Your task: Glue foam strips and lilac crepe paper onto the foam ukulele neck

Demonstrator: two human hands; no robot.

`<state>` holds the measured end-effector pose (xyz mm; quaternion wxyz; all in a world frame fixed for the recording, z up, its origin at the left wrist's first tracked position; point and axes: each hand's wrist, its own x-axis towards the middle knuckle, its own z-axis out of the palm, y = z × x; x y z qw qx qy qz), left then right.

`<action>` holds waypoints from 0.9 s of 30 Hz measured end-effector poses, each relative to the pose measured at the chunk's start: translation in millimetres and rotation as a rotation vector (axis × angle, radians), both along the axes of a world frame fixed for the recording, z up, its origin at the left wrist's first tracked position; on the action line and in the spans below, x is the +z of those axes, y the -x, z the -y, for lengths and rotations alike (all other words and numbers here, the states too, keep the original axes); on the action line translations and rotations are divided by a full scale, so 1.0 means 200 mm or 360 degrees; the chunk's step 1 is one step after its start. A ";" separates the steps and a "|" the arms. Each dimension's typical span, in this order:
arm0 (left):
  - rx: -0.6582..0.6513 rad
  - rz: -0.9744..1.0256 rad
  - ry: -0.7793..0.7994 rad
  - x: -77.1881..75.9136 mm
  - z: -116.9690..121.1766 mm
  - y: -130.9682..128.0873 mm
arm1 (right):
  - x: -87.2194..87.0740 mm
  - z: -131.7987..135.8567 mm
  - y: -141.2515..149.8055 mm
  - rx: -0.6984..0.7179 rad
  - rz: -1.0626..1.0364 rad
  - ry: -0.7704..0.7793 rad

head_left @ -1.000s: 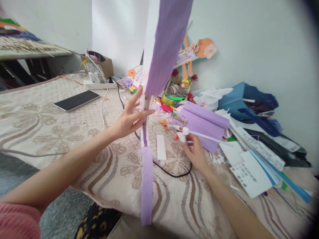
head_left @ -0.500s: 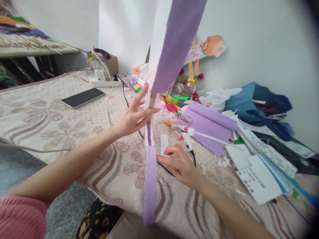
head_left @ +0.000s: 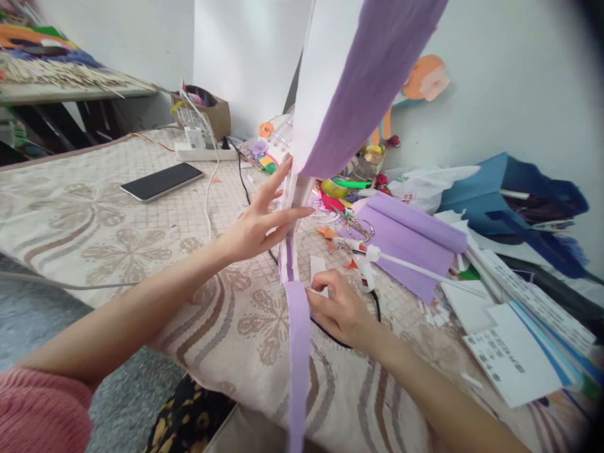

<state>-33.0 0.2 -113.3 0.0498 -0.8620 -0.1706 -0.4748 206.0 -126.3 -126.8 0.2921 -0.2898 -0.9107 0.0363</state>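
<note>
Head view | left hand (head_left: pixel 255 229): fingers spread against upright white-and-purple piece (head_left: pixel 325 69), mid-worktop (head_left: pixel 250 340) | right hand (head_left: pixel 346 311): fingers curled, tips at purple strip (head_left: pixel 299 358), right edge; cannot tell if pinching | strip: trails down from piece's lower end | glue gun (head_left: pixel 367 274): lies just beyond right hand

The left forearm (head_left: pixel 155 302) extended from the lower left to a nearly straight wrist (head_left: pixel 221 250). The left hand (head_left: pixel 250 234) was elevated, its fingers (head_left: pixel 289 216) spread, one angled upward. The right forearm (head_left: pixel 438 390) entered from the lower right; the right hand (head_left: pixel 348 316) sat lower, fingers bent inward.
</note>
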 end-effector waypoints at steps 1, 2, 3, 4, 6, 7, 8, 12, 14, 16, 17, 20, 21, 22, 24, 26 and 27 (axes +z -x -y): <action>0.0002 -0.0003 -0.0003 0.00 0.00 0.00 | -0.01 -0.01 0.00 -0.0011 -0.0011 0.0048; 0.0007 -0.0008 -0.0006 0.00 0.00 0.00 | -0.01 -0.01 -0.01 -0.0025 -0.0017 0.0106; 0.0015 -0.0013 -0.0007 0.00 0.00 0.00 | -0.02 -0.02 -0.01 -0.0065 -0.0030 0.0170; 0.0021 -0.0018 -0.0009 0.00 0.00 0.00 | -0.03 -0.03 -0.01 -0.0127 -0.0049 0.0234; 0.0033 -0.0033 -0.0006 0.00 -0.01 0.01 | -0.05 -0.04 -0.01 -0.0256 -0.0096 0.0326; 0.0039 -0.0044 0.0000 -0.01 -0.01 0.01 | -0.05 -0.04 -0.01 -0.0282 -0.0111 0.0344; 0.0047 -0.0054 0.0007 -0.01 -0.01 0.01 | -0.05 -0.04 -0.01 -0.0270 -0.0108 0.0351; 0.0074 -0.0054 0.0023 -0.02 -0.01 0.01 | -0.02 -0.03 0.01 -0.0050 -0.0035 0.0247; 0.0081 -0.0035 0.0030 -0.02 0.00 0.01 | 0.00 -0.03 0.01 -0.0003 -0.0047 0.0190; 0.0070 -0.0003 0.0019 -0.02 0.00 0.00 | 0.01 -0.03 0.02 0.0036 -0.0056 0.0171; 0.0060 0.0010 0.0015 -0.02 0.00 0.00 | 0.01 -0.04 0.02 0.0048 -0.0056 0.0183; -0.0011 0.0024 -0.0034 -0.01 -0.01 0.00 | 0.02 -0.05 0.02 0.0063 -0.0049 0.0254; -0.0026 0.0023 -0.0049 -0.01 -0.01 0.00 | 0.02 -0.05 0.02 0.0066 -0.0053 0.0280; -0.0032 0.0028 -0.0065 -0.01 -0.02 0.00 | 0.02 -0.05 0.02 0.0070 -0.0061 0.0305; -0.0018 0.0028 -0.0078 -0.02 -0.02 0.00 | 0.02 -0.06 0.02 0.0079 -0.0089 0.0361; 0.0016 0.0007 -0.0053 -0.03 -0.02 0.00 | 0.03 -0.06 0.02 0.0077 -0.0122 0.0428; 0.0032 -0.0011 -0.0034 -0.03 -0.02 0.00 | 0.03 -0.06 0.02 0.0075 -0.0138 0.0458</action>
